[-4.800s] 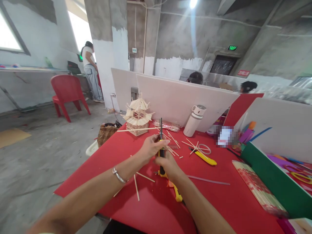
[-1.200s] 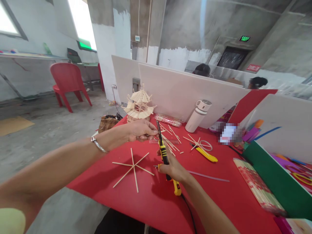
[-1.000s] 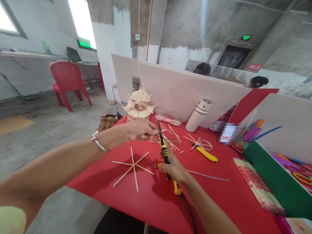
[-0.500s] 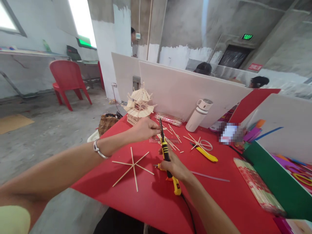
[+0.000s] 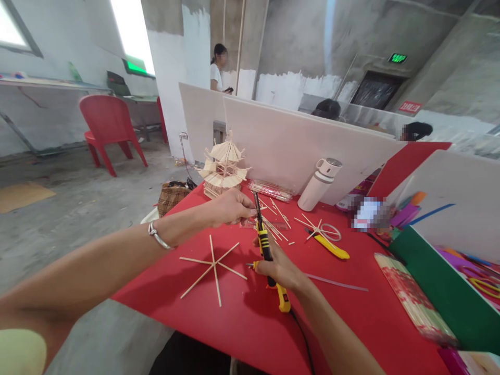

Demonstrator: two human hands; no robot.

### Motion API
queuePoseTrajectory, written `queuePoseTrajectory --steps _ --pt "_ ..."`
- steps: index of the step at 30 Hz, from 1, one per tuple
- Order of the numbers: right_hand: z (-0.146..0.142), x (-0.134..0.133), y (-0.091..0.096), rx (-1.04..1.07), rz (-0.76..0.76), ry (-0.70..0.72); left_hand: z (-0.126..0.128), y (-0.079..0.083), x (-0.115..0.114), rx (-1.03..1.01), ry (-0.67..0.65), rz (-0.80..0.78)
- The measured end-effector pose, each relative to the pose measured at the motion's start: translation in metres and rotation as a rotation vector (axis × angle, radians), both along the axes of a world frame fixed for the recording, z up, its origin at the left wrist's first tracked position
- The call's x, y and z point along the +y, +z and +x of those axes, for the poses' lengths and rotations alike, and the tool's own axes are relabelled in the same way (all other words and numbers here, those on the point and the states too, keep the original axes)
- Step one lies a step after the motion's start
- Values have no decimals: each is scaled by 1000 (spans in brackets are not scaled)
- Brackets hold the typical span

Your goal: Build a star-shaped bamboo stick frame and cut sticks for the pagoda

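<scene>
My left hand [image 5: 233,206] is closed in a pinch beside dark, narrow jaws; what its fingertips hold is too small to make out. Those jaws belong to black-and-yellow pliers [image 5: 264,244], gripped upright in my right hand [image 5: 284,268]. Under and behind that hand is a yellow glue gun [image 5: 283,299], its nozzle pointing left and its black cord trailing to the front; whether the hand also grips it I cannot tell. Left of it, thin wooden sticks form a six-armed star [image 5: 214,263] flat on the red table [image 5: 250,333]. Loose sticks [image 5: 276,227] lie beyond my hands.
A stick-built pagoda [image 5: 224,169] stands at the back left. Behind are a bag of sticks [image 5: 271,190] and a white bottle [image 5: 318,185]. To the right are another stick star [image 5: 317,229], a yellow cutter [image 5: 332,247], a clear glue stick [image 5: 338,283] and a green box [image 5: 441,281].
Both hands, the pliers and the stick star stay nearly where they were. In the background, a person has come further into view behind the white partition.
</scene>
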State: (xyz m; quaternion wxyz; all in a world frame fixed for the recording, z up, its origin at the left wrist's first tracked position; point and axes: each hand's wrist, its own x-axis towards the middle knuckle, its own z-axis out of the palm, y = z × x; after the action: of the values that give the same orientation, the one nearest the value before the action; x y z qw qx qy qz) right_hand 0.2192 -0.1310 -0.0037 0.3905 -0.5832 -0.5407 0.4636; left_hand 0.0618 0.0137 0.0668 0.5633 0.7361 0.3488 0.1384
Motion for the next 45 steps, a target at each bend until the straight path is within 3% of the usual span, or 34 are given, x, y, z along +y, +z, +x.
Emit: queuePoseTrajectory --steps 6,10,14,21,31,38,45 --pt "-1 3 -10 30 68 -30 2 -1 1 23 -2 67" --pt "-2 6 -9 43 68 -59 5 0 -4 123 61 369" --pt "-2 6 -2 52 40 -52 7 0 -7 52 26 665" --pt "1 1 5 14 6 -15 6 -6 0 121 -9 447" --pt "3 1 -3 32 -75 16 6 -4 -6 122 9 643" --pt "-2 3 -14 46 48 -53 6 -4 -7 86 -25 694" --pt "-6 3 -20 120 58 -63 4 -3 -6 47 -33 700"
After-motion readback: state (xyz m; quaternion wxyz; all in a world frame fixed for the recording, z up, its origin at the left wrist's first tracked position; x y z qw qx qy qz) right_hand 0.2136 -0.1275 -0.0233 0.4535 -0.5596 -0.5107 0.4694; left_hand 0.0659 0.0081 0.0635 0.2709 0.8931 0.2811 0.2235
